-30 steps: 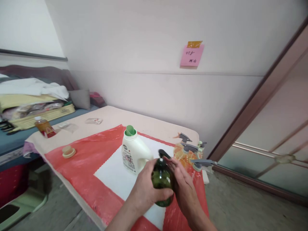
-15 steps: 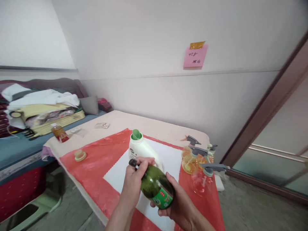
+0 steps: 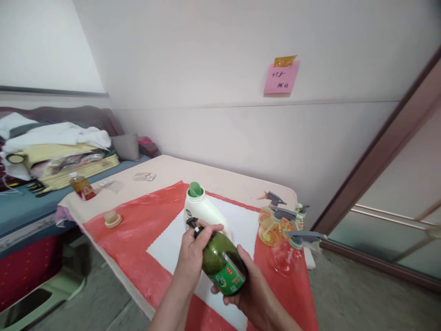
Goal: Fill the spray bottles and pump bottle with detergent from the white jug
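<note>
A dark green pump bottle (image 3: 220,257) with a bright green label is tilted between my two hands, its black pump head toward the upper left. My left hand (image 3: 193,250) is closed around the neck, just below the pump. Lower down, my right hand (image 3: 250,285) supports the base, fingers curled underneath. Right behind it stands a white jug (image 3: 203,207) with a green spout in its uncapped mouth; the bottle hides its lower part. The jug rests on a white scalloped sheet (image 3: 168,243).
Several clear spray bottles (image 3: 284,259) with grey triggers stand at the right. A beige cap (image 3: 112,219) lies on the red cloth (image 3: 134,234) at left. An amber bottle (image 3: 81,186) stands at the table's left edge, near a bed piled with fabric (image 3: 58,138). A stool (image 3: 41,294) is below.
The view has shifted slightly. The green bottle has turned a little in my hands, so the label and pump head show more clearly. Both hands keep their hold.
</note>
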`<state>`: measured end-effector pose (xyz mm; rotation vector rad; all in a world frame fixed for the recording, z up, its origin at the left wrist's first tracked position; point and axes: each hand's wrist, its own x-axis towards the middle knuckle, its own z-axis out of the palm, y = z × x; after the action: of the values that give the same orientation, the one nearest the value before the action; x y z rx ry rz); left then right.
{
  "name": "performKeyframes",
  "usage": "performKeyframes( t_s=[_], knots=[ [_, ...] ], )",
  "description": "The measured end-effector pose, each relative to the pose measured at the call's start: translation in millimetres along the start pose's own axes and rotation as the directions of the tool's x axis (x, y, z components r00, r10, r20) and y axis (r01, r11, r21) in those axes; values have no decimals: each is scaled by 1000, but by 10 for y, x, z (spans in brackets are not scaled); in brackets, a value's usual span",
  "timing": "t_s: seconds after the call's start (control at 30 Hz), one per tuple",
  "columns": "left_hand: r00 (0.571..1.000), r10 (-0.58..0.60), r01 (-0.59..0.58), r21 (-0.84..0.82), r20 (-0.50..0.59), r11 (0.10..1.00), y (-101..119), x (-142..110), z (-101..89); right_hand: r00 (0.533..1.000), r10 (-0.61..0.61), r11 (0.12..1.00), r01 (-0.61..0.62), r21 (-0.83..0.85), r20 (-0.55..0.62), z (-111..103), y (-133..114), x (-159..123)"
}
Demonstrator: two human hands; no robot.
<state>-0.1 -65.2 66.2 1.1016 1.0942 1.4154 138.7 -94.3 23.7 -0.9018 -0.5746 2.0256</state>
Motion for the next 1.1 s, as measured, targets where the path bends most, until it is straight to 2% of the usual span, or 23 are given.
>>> performKeyframes(
  t_s=[0.03, 0.1, 0.17, 0.2, 0.23, 0.27, 0.33, 0.37, 0.43, 0.47, 0.5, 0.57, 0.6, 0.67, 0.7, 0.73, 0.77, 0.83, 0.87, 0.93, 0.97, 1.03, 1.1],
  knots=[
    [999, -13, 12, -31, -43, 999, -8, 12, 6, 985, -164, 982, 158, -106, -48, -8, 30, 1],
    [993, -44, 32, -117, -105, 993, -21, 35, 17, 866, -494, 822, 437, -365, -74, -29, 86, 4],
    [988, -76, 48, -198, -136, 979, -25, 55, 19, 748, -664, 647, 557, -521, -25, -36, 115, 6],
    [987, -80, 49, -215, -141, 975, -24, 64, 14, 737, -676, 636, 577, -513, -9, -31, 113, 6],
    [987, -74, 43, -214, -140, 976, -20, 72, 5, 758, -653, 683, 581, -443, -13, -21, 99, 7],
    [989, -62, 33, -199, -137, 979, -15, 78, -8, 814, -580, 773, 545, -324, -14, -8, 75, 7],
    [992, -39, 20, -154, -118, 988, -1, 85, -43, 948, -313, 947, 316, -52, 50, 9, 14, 6],
    [994, -36, 22, -131, -106, 991, 6, 84, -62, 978, -166, 986, 162, 41, 125, 10, -11, 6],
    [995, -43, 35, -89, -89, 995, 16, 79, -96, 955, 33, 995, -61, 84, 295, 1, -29, 5],
    [995, -47, 41, -74, -83, 996, 18, 76, -109, 937, 52, 994, -82, 74, 345, -4, -22, 4],
    [995, -47, 41, -69, -84, 997, 17, 74, -116, 939, -4, 997, -23, 73, 343, -3, -6, 2],
    [993, -57, 45, -106, -108, 993, 7, 81, -113, 945, -237, 971, 240, 13, 224, 18, 31, -7],
    [989, -73, 54, -149, -127, 987, 0, 89, -103, 913, -381, 916, 394, -70, 146, 37, 45, -15],
    [978, -125, 81, -244, -169, 966, -14, 112, -73, 797, -600, 759, 595, -265, 71, 74, 52, -29],
    [971, -150, 94, -279, -188, 956, -20, 123, -58, 766, -638, 715, 626, -312, 75, 84, 47, -32],
    [966, -163, 99, -295, -201, 950, -25, 132, -49, 768, -636, 722, 625, -297, 73, 85, 39, -28],
    [965, -159, 93, -295, -208, 951, -30, 138, -46, 804, -590, 776, 589, -227, 71, 75, 30, -17],
    [972, -123, 69, -257, -200, 964, -40, 143, -63, 925, -354, 931, 363, -42, 139, 29, 20, 25],
    [976, -103, 57, -229, -190, 972, -46, 143, -80, 955, -204, 979, 205, 19, 215, 2, 19, 50],
    [981, -82, 48, -186, -178, 981, -56, 145, -115, 940, -19, 999, 4, 47, 339, -38, 27, 93],
    [979, -84, 50, -179, -187, 983, -60, 148, -128, 939, -53, 998, 35, 59, 340, -43, 33, 105],
    [967, -118, 69, -209, -228, 975, -61, 163, -136, 925, -298, 955, 290, 69, 236, -21, 41, 109],
    [949, -172, 96, -277, -265, 956, -56, 181, -123, 845, -514, 852, 523, -28, 151, 16, 43, 101]
  ],
)
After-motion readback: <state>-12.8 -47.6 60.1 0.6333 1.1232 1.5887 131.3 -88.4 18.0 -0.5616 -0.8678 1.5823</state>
